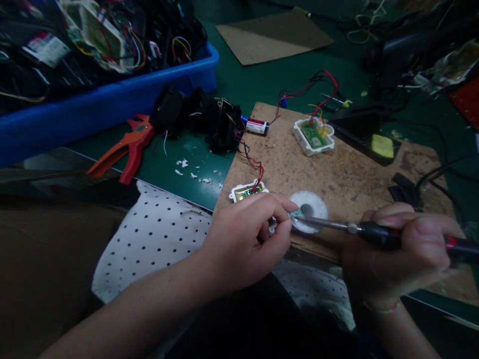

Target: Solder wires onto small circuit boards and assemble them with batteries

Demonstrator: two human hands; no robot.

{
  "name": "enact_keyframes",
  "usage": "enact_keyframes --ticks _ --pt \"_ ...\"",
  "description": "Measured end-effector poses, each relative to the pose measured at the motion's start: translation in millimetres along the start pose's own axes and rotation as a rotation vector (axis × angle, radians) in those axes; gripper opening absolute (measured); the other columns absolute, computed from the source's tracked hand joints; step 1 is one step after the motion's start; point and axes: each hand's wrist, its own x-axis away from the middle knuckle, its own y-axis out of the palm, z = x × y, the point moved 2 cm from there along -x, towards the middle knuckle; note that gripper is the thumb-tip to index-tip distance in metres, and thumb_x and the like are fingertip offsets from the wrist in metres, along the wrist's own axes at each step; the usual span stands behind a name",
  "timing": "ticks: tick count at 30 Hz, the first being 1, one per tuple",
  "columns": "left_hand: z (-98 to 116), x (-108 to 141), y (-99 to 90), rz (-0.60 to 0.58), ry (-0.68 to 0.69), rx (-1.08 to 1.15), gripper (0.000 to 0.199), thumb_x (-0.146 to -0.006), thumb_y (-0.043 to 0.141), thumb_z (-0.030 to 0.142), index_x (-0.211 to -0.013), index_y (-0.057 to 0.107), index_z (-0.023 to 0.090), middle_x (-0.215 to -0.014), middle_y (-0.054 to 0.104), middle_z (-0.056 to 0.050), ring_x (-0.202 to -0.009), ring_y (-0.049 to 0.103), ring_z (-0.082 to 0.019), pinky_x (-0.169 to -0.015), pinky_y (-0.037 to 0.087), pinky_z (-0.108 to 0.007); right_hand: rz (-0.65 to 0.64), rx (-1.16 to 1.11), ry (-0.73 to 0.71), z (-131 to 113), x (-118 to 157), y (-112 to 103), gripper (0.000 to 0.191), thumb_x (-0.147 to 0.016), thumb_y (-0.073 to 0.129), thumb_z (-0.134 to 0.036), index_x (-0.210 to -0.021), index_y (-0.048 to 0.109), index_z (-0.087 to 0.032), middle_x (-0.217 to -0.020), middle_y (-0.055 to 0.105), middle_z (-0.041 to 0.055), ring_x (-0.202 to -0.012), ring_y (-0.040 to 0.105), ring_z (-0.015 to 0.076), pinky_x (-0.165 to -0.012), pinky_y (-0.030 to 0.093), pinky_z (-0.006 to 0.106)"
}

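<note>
My right hand (407,244) is wrapped round the dark handle of a soldering iron (377,234). The iron's metal tip reaches left to a small green circuit board (297,213), which my left hand (254,229) pinches between thumb and fingers. Behind the tip a white solder spool (312,204) lies flat on the brown board. Just beyond my left hand sits a white housing (245,191) with a circuit board in it, partly hidden by the hand. Red and black wires (258,167) run from it towards an open black case (226,124).
A second white housing with a green board (314,135) lies on the brown work board (277,149). Near it are a soldering stand with a yellow sponge (382,145) and a battery (257,126). Orange wire strippers (127,149) lie left, before a full blue bin (112,94).
</note>
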Motion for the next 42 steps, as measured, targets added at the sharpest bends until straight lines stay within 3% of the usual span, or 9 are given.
enact_keyframes --ticks 5,9,16,21,30,38,42 --pt "0.5 1.1 -0.2 0.004 0.001 -0.001 0.012 -0.084 0.065 0.007 -0.079 0.06 0.016 -0.107 0.075 0.004 -0.059 0.056 -0.002 -0.063 0.047 -0.019 0.106 0.0 -0.036 4.7 -0.5 -1.5 0.02 -0.077 0.052 -0.021 -0.057 0.048 -0.021 -0.055 0.041 -0.0055 -0.045 0.036 0.008 -0.048 0.027 0.03" --pt "0.7 0.6 -0.3 0.005 0.004 -0.004 0.012 -0.084 0.065 0.007 -0.079 0.06 0.016 -0.107 0.076 0.004 -0.064 0.059 -0.003 -0.063 0.047 -0.019 0.114 0.003 -0.093 6.9 -1.1 -1.2 0.024 -0.079 0.053 -0.025 -0.056 0.048 -0.02 -0.057 0.044 -0.0057 -0.044 0.034 0.0066 -0.047 0.027 0.029" --pt "0.3 0.2 0.2 -0.002 -0.006 -0.008 0.013 -0.083 0.066 0.007 -0.078 0.06 0.017 -0.107 0.076 0.005 -0.061 0.057 -0.003 -0.064 0.047 -0.019 0.106 -0.034 -0.023 3.5 -0.6 -1.0 0.017 -0.075 0.052 -0.022 -0.059 0.05 -0.02 -0.052 0.044 -0.0062 -0.044 0.041 0.0091 -0.045 0.028 0.029" --pt "0.4 0.5 -0.7 -0.005 -0.001 -0.007 0.012 -0.085 0.066 0.008 -0.078 0.06 0.017 -0.106 0.076 0.004 -0.061 0.057 -0.003 -0.062 0.046 -0.018 0.147 -0.094 -0.04 5.9 -3.9 -0.2 0.014 -0.078 0.049 -0.021 -0.064 0.047 -0.021 -0.051 0.039 -0.008 -0.039 0.036 0.0085 -0.042 0.027 0.029" --pt "1.4 0.2 -0.9 -0.007 0.005 -0.01 0.012 -0.085 0.065 0.008 -0.079 0.059 0.017 -0.107 0.075 0.003 -0.058 0.056 -0.003 -0.062 0.047 -0.02 0.054 -0.037 -0.042 1.3 -1.8 0.0 0.02 -0.082 0.05 -0.019 -0.063 0.046 -0.02 -0.054 0.045 -0.0054 -0.045 0.042 0.0087 -0.045 0.027 0.027" --pt "0.3 0.5 0.1 -0.003 -0.004 -0.009 0.012 -0.085 0.065 0.009 -0.079 0.059 0.017 -0.108 0.075 0.004 -0.062 0.058 -0.003 -0.063 0.047 -0.02 0.089 0.008 -0.084 1.9 -0.2 3.2 0.024 -0.085 0.05 -0.025 -0.061 0.046 -0.022 -0.056 0.039 -0.0051 -0.048 0.033 0.0092 -0.048 0.023 0.029" --pt "0.5 0.6 -0.7 -0.01 0.002 -0.01 0.012 -0.085 0.065 0.009 -0.078 0.059 0.017 -0.107 0.076 0.003 -0.064 0.06 -0.003 -0.062 0.047 -0.02 0.013 0.048 -0.022 -1.1 0.6 2.6 0.022 -0.086 0.049 -0.024 -0.064 0.047 -0.023 -0.057 0.043 -0.0051 -0.049 0.04 0.0113 -0.049 0.026 0.03"
